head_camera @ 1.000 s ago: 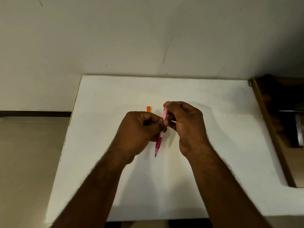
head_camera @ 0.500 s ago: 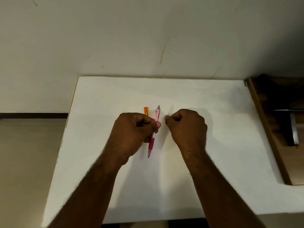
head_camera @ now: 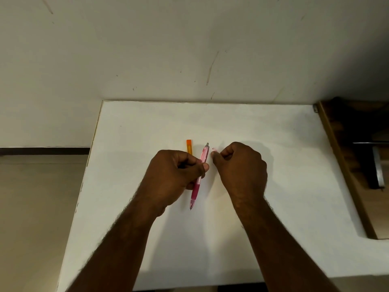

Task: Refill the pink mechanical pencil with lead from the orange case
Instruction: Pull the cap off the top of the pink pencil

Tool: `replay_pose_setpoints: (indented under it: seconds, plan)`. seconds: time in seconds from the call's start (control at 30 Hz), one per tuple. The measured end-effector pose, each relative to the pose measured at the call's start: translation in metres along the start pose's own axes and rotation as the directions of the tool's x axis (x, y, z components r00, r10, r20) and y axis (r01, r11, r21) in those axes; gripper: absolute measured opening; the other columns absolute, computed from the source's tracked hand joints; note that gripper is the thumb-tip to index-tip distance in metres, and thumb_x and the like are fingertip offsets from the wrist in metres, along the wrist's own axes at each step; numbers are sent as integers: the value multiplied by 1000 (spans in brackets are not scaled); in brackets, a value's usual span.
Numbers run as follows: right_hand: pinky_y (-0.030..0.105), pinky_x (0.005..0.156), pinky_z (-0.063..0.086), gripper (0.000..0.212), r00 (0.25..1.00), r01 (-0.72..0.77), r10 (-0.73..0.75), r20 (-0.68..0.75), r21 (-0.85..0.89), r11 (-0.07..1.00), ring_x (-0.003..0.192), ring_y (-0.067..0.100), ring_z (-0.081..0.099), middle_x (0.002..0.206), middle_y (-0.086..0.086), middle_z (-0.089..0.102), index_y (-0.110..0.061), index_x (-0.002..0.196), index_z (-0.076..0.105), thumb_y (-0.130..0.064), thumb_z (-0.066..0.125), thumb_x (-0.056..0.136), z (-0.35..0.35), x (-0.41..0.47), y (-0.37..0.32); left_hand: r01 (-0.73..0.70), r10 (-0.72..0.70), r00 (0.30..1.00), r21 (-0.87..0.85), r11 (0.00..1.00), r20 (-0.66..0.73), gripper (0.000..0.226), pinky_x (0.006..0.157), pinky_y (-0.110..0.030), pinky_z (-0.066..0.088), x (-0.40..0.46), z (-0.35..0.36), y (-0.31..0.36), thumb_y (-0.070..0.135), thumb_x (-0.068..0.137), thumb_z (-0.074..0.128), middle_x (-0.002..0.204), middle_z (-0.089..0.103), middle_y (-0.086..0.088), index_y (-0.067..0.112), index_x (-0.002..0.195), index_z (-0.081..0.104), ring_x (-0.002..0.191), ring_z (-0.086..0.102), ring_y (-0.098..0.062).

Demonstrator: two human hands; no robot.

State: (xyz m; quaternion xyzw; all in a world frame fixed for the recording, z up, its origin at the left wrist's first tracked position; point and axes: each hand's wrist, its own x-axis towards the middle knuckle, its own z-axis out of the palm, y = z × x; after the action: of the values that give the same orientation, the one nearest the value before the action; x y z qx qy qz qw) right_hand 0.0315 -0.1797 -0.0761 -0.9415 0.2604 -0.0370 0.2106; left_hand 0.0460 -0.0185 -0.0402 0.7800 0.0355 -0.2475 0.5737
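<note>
In the head view, the task looked barely past its opening step. The pink mechanical pencil point(head_camera: 199, 174) was gripped around its middle by the left hand point(head_camera: 174, 171), fingers curled close about the barrel, with the darker pink grip section and the writing tip pointing toward the person and the far end raised toward the wall. That far end showed a small grey stub rather than a pink cap, which suggested the cap had come off and the barrel stood open for filling. The right hand point(head_camera: 240, 165) sat just beside the pencil, apart from it, closed into a loose fist with thumb and forefinger pinched on a small pale pink piece point(head_camera: 213, 149), probably the removed cap, though it was too small to be sure. The orange case point(head_camera: 189, 146) lay on the white table point(head_camera: 273, 186) just beyond the left hand's knuckles, partly hidden by them, near the pencil's far end and not held by either hand. Whether it was open could not be told. No lead was visible anywhere. Judged from this, what remained was setting the small piece down, opening the case, feeding lead into the barrel and recapping the pencil.
</note>
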Motion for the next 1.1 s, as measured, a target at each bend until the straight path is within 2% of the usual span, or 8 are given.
replay_pose_setpoints:
  seconds: [0.13, 0.27, 0.37, 0.43, 0.5, 0.8, 0.97, 1.1]
  plan:
    - [14, 53, 23, 34, 1000, 5, -5, 3, -5, 1000, 55, 4, 47, 68, -13, 56, -29, 79, 60, -61, 63, 90, 0, 1, 0, -1, 1, 1000, 9, 1000, -1, 14, 60, -18, 58, 0, -1, 0, 31, 83, 79, 68, 76, 1, 21, 73, 78, 60, 72, -14]
    - [19, 56, 30, 32, 1000, 16, -16, 24, 10, 1000, 61, 7, 53, 70, -14, 57, -30, 79, 60, -60, 64, 90, -3, 0, 0, 2, -2, 1000, 7, 1000, -1, 14, 64, -22, 61, 0, 0, 0, 30, 83, 79, 69, 76, -1, 17, 77, 80, 62, 73, -17]
    - [24, 66, 43, 28, 1000, -1, -4, 15, 285, 958, 66, 6, 61, 71, -16, 64, -25, 79, 68, -51, 68, 91, -9, 3, -5, 4, -4, 1000, 3, 1000, -7, 14, 66, -25, 62, 0, 0, 0, 29, 83, 78, 70, 76, -2, 16, 78, 80, 64, 74, -19]
    - [28, 71, 52, 25, 991, -112, 49, 126, 563, 819, 66, 7, 66, 70, -11, 71, -22, 79, 74, -44, 70, 91, -16, 7, -11, 6, -6, 1000, -5, 1000, -5, 14, 66, -26, 62, 0, -1, 0, 28, 83, 78, 70, 76, -2, 15, 78, 80, 62, 73, -19]
    - [30, 68, 55, 22, 961, -230, 54, 270, 681, 695, 59, 3, 65, 68, -10, 73, -24, 78, 76, -41, 70, 92, -21, 7, -17, 0, 0, 1000, 4, 1000, 1, 14, 64, -24, 61, 1, -1, 0, 27, 84, 78, 69, 76, -1, 15, 78, 80, 59, 71, -16]
    - [30, 67, 54, 18, 943, -278, 60, 329, 671, 687, 62, 9, 64, 63, -9, 70, -20, 77, 75, -32, 74, 90, -22, 6, -17, -18, 17, 1000, 25, 1000, 13, 14, 62, -20, 59, 0, 0, -1, 29, 84, 78, 68, 76, 0, 16, 80, 80, 58, 71, -12]
    - [37, 78, 57, 19, 958, -202, 10, 287, 650, 733, 67, 14, 63, 67, -4, 67, -15, 83, 75, -28, 68, 95, -23, 5, -20, -21, 20, 1000, 39, 999, 16, 14, 67, -24, 62, 1, 1, 0, 30, 84, 78, 69, 76, 1, 16, 81, 81, 62, 73, -16]
    - [34, 77, 56, 20, 970, -203, 49, 240, 679, 706, 63, 9, 60, 59, -13, 64, -21, 80, 73, -27, 64, 97, -23, 6, -20, -31, 31, 999, 41, 999, 16, 11, 63, -19, 60, 1, 1, 1, 31, 83, 79, 67, 75, 3, 21, 77, 80, 61, 73, -14]
